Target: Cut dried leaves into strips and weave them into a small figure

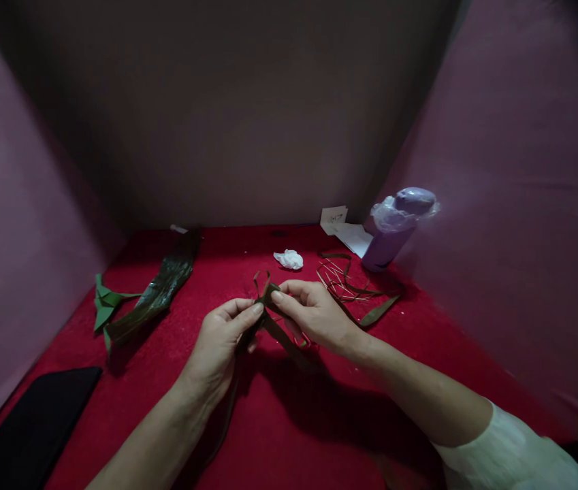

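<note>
Both hands meet above the middle of a red cloth (289, 422). My left hand (220, 347) pinches a dark green leaf strip (268, 299) between thumb and forefinger. My right hand (314, 313) pinches the same strip from the right, fingers closed round it. The strip is bent into a small loop above the fingers, and its long ends trail down under my hands toward me.
Long green leaves (158, 292) and a folded piece (105, 303) lie at the left. A crumpled white tissue (289, 259), thin leaf trimmings (344, 282), white papers (342, 228) and a purple bottle (395, 228) sit at the back right. A black flat object (33, 429) lies front left. Pink walls enclose three sides.
</note>
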Available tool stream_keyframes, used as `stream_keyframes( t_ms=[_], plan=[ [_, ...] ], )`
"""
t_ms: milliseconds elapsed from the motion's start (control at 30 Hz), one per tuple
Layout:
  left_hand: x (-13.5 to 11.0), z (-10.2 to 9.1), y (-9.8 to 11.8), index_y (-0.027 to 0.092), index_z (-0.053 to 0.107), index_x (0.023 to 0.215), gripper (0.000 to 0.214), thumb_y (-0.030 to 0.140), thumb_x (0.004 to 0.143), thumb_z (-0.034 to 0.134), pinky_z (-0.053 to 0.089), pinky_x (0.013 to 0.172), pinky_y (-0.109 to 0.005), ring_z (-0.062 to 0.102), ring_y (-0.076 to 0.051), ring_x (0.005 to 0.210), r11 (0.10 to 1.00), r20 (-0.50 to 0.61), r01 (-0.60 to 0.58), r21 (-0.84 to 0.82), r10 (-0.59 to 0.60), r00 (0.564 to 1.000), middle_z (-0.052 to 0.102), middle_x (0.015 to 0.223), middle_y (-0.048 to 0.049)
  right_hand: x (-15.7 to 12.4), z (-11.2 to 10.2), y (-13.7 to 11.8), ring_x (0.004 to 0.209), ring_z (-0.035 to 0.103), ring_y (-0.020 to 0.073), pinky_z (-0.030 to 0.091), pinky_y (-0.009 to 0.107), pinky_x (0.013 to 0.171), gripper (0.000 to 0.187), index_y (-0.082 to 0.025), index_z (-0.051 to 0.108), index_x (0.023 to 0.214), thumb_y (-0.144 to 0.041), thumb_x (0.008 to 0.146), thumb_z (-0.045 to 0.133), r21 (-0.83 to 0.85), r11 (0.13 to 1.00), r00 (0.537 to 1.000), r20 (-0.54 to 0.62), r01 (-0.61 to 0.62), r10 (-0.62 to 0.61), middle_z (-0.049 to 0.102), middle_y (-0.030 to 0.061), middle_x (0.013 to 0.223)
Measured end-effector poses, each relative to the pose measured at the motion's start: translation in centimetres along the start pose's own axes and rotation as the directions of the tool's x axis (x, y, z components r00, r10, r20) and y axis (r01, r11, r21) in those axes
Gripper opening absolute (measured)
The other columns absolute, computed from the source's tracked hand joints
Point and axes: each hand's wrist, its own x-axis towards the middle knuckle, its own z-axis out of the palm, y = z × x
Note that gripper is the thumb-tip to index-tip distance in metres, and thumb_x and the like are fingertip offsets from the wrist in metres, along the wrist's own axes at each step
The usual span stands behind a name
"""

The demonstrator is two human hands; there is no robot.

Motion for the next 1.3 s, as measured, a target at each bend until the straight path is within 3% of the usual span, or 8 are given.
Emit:
stream_keyframes(
  t_ms=[300,500,633,933,1133,1300],
  plan=[
    [-0.06,-0.13,0.03,0.013,0.064,0.076,0.016,0.025,0.067,0.070,0.036,0.040,-0.017,0.047,-0.006,0.048,1.000,-0.012,-0.007,-0.014,0.007,1.000,0.061,0.065,-0.0005,0.30,-0.13,-0.02,0.035,0.032,0.0037,0.019,0.017,0.036,0.022,-0.014,0.056,0.070,-0.032,0.081,0.053,0.178,0.974,0.990,0.027,-0.138,0.135,0.042,-0.0068,0.040],
    [-0.09,0.04,0.03,0.014,0.064,0.074,0.017,0.026,0.066,0.072,0.036,0.041,-0.017,0.047,-0.007,0.048,1.000,-0.006,-0.006,-0.008,0.006,1.000,0.060,0.062,0.0008,0.20,0.15,-0.03,0.035,0.033,0.0039,0.022,0.017,0.036,0.023,-0.017,0.051,0.072,-0.037,0.079,0.058,0.164,0.985,0.997,-0.043,-0.059,0.067,0.043,-0.0083,0.041],
    [-0.33,0.03,0.03,0.014,0.064,0.073,0.017,0.027,0.066,0.071,0.036,0.041,-0.018,0.047,-0.007,0.047,1.000,-0.003,-0.011,0.021,0.011,1.000,0.059,0.061,0.0007,0.11,0.25,-0.22,0.036,0.032,0.0034,0.020,0.018,0.036,0.027,-0.016,0.050,0.063,-0.035,0.081,0.056,0.207,0.978,0.998,-0.042,-0.037,0.047,0.042,-0.0075,0.040],
    [-0.30,0.06,-0.01,0.014,0.065,0.073,0.017,0.028,0.066,0.071,0.036,0.041,-0.019,0.047,-0.008,0.048,0.999,0.023,-0.010,0.030,0.009,1.000,0.060,0.063,-0.0002,0.15,-0.09,0.19,0.034,0.025,0.0029,0.013,0.020,0.036,0.030,-0.016,0.048,0.062,-0.039,0.080,0.056,0.322,0.939,0.993,0.036,-0.118,0.113,0.040,-0.0082,0.040],
    [-0.29,0.01,-0.12,0.014,0.063,0.073,0.016,0.026,0.066,0.071,0.036,0.040,-0.018,0.046,-0.007,0.046,1.000,0.010,-0.009,0.015,0.009,1.000,0.058,0.061,0.0009,0.18,0.15,0.18,0.036,0.030,0.0035,0.020,0.019,0.038,0.032,-0.016,0.051,0.062,-0.040,0.083,0.054,0.237,0.971,0.998,-0.043,-0.029,0.040,0.041,-0.0072,0.041],
    [-0.45,0.01,0.17,0.014,0.061,0.070,0.016,0.026,0.066,0.071,0.035,0.040,-0.017,0.044,-0.006,0.046,0.997,-0.012,-0.022,-0.075,0.021,1.000,0.055,0.059,0.0028,0.34,0.17,0.72,0.036,0.035,0.0046,0.024,0.018,0.037,0.029,-0.017,0.053,0.074,-0.044,0.084,0.051,0.188,0.982,0.996,-0.088,0.013,0.003,0.044,-0.0072,0.043]
  ],
)
